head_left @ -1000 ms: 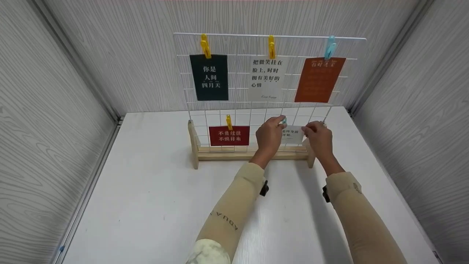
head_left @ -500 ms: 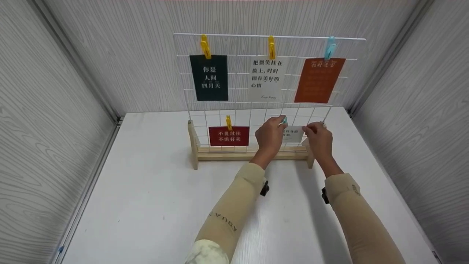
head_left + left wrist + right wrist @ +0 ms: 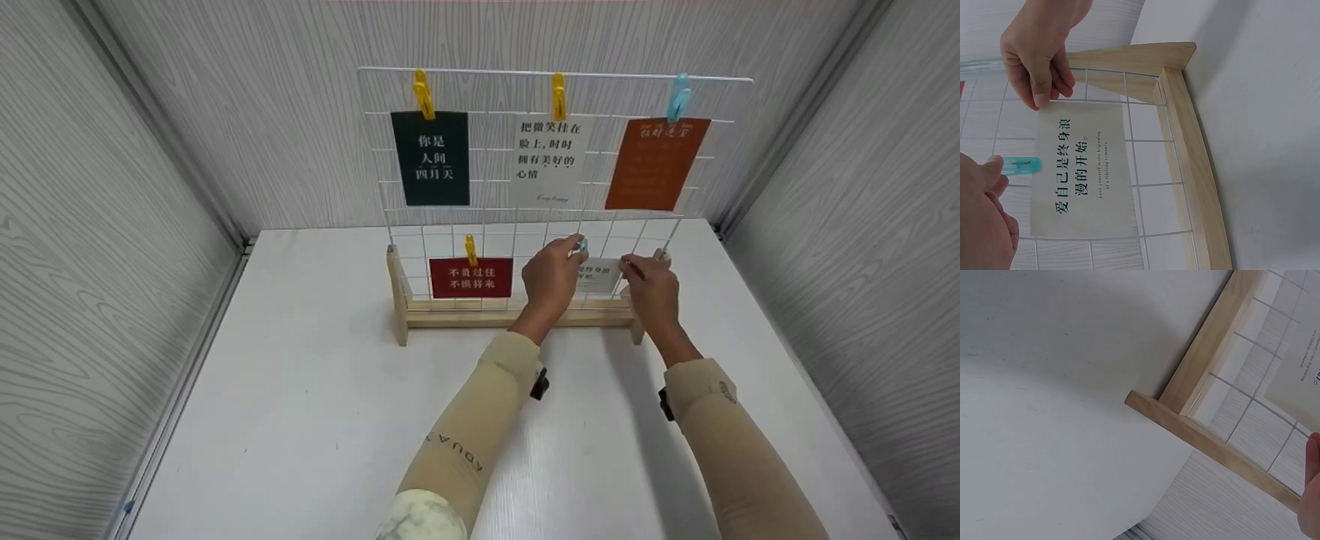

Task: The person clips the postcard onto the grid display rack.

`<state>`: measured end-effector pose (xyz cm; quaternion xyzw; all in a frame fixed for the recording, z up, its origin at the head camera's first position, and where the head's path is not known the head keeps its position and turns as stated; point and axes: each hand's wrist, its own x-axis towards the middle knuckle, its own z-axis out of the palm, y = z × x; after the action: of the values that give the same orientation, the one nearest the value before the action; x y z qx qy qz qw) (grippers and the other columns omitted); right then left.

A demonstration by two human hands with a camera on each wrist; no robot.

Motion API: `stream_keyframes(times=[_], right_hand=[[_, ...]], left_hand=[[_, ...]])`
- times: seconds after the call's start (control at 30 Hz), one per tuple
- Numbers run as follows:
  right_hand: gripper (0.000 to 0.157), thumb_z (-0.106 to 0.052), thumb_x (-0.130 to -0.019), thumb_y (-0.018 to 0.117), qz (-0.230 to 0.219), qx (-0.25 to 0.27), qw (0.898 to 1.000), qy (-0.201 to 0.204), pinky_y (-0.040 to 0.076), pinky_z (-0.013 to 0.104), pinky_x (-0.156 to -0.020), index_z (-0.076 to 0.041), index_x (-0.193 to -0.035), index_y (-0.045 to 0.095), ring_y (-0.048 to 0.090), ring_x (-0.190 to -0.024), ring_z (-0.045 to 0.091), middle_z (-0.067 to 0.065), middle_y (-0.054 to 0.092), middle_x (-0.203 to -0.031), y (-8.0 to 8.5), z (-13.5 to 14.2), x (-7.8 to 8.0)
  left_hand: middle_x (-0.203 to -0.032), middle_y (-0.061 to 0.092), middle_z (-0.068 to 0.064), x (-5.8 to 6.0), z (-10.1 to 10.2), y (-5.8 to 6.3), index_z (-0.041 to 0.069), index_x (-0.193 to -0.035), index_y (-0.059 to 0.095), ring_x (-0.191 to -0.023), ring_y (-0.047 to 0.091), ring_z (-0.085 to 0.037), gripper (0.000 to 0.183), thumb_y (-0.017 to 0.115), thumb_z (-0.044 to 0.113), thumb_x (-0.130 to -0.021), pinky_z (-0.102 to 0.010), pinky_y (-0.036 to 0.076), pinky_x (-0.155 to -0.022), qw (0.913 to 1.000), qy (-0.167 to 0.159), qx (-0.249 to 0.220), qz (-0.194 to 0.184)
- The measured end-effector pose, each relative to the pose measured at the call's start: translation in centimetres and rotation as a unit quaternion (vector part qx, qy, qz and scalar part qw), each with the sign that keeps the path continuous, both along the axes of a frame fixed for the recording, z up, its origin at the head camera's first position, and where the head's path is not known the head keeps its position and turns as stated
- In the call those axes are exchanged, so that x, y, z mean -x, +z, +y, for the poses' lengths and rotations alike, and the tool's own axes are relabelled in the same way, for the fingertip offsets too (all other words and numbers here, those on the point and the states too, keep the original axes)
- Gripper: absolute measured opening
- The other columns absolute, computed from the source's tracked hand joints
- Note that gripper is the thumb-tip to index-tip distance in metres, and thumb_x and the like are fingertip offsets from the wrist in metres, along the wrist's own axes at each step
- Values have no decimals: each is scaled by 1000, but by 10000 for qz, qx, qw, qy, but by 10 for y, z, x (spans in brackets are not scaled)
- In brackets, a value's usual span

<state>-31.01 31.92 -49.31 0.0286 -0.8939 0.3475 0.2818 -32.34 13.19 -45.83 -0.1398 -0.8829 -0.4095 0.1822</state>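
Observation:
Low on the right of a white wire grid, a small white printed card (image 3: 1081, 169) lies against the wires. My left hand (image 3: 551, 279) pinches a light blue clip (image 3: 1022, 165) that sits at the middle of the card's top edge. At the card's upper right corner, the thumb and fingers of my right hand (image 3: 652, 292) pinch the paper. The left hand covers the card's left part in the head view. Only the edge of the right hand (image 3: 1311, 495) and part of the card show in the right wrist view.
The wire grid (image 3: 499, 181) stands in a wooden base (image 3: 465, 319) on a white table (image 3: 315, 420). A dark green card (image 3: 430, 187), a white card (image 3: 547, 185), an orange card (image 3: 652, 176) and a red card (image 3: 442, 291) hang from clips. Grained walls surround the table.
Both hands stay at the clip and card. The right fingers shift slightly at the card's corner; the hanging cards stay put.

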Motion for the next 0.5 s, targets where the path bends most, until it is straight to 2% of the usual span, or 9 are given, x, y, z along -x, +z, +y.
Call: stream_keyframes(times=[0.2,0.37,0.5], right_hand=[[25,-19,-100,64,-168,188,9997,-14,46,20,-70,0,-116,73,67,-87,22,14,73,-99,-1,-1,-3],[29,-25,-103,60,-257,380,9989,93,44,13,-71,-4,-119,71,66,-90,19,11,71,-103,-5,-1,-13],[28,-24,-102,61,-150,483,9984,258,45,11,-72,-2,-118,71,67,-92,18,11,72,-103,-8,-1,-21]], left_hand=[[-119,73,9,-1,-2,-2,25,-131,67,-102,70,-5,35,67,30,-97,-23,52,-69,10000,59,42,-68],[-118,74,10,-1,-2,-4,26,-132,67,-101,71,-6,36,67,31,-97,-24,52,-70,9998,34,-167,-42],[-118,74,11,-1,-4,-3,26,-132,67,-100,71,-5,35,68,31,-96,-24,51,-69,9995,58,-292,42]])
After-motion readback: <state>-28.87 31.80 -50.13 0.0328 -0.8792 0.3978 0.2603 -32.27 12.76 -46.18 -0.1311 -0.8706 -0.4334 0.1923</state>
